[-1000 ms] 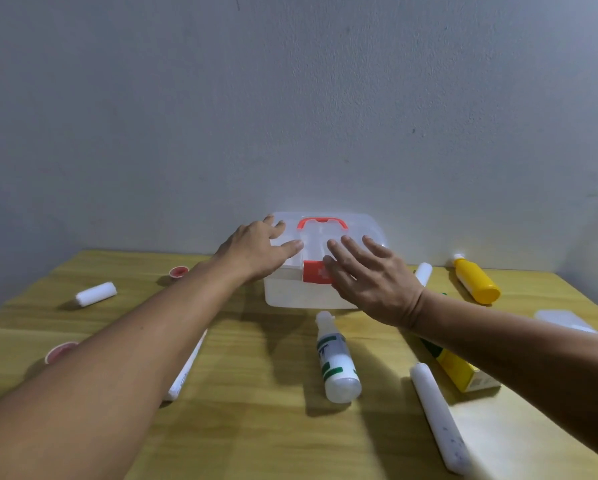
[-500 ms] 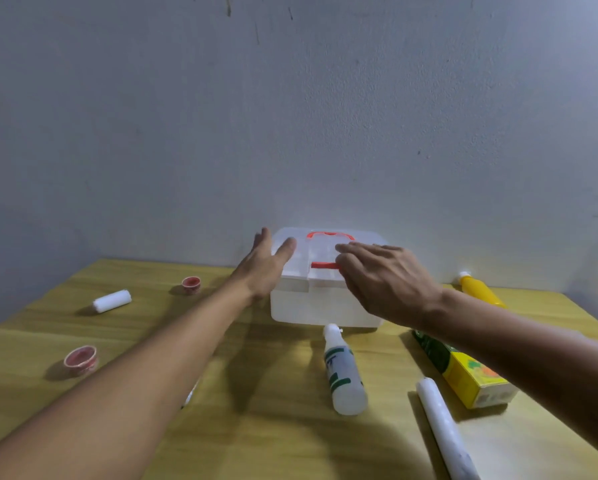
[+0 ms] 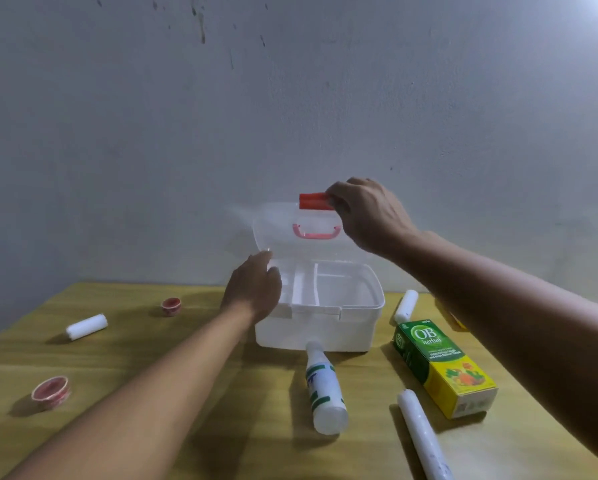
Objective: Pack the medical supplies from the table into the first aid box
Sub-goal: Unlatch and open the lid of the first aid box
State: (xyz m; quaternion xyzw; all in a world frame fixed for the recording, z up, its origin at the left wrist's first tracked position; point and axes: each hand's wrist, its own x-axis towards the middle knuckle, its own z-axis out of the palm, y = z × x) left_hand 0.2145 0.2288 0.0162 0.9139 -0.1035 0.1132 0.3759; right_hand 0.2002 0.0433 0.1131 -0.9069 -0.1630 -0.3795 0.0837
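A translucent white first aid box (image 3: pixel 325 332) stands at the back middle of the wooden table. Its lid (image 3: pixel 290 237) is raised upright, showing a divided tray inside. My right hand (image 3: pixel 367 216) pinches the red latch (image 3: pixel 313 201) at the lid's top edge. My left hand (image 3: pixel 252 289) rests flat against the box's left rim, fingers together. A white bottle with green marks (image 3: pixel 323 389) lies in front of the box. A green and yellow carton (image 3: pixel 443 368) lies to the right.
Two white rolls (image 3: pixel 86 326) (image 3: pixel 406 305) lie left and right of the box, and a long white roll (image 3: pixel 424 441) at the front right. Two small red-rimmed tape rolls (image 3: pixel 171 305) (image 3: pixel 50 392) sit on the left. A grey wall stands close behind the table.
The lid has swung up from shut to upright, lifted by my right hand on the red latch. My left hand moved from the lid down to the box's left side.
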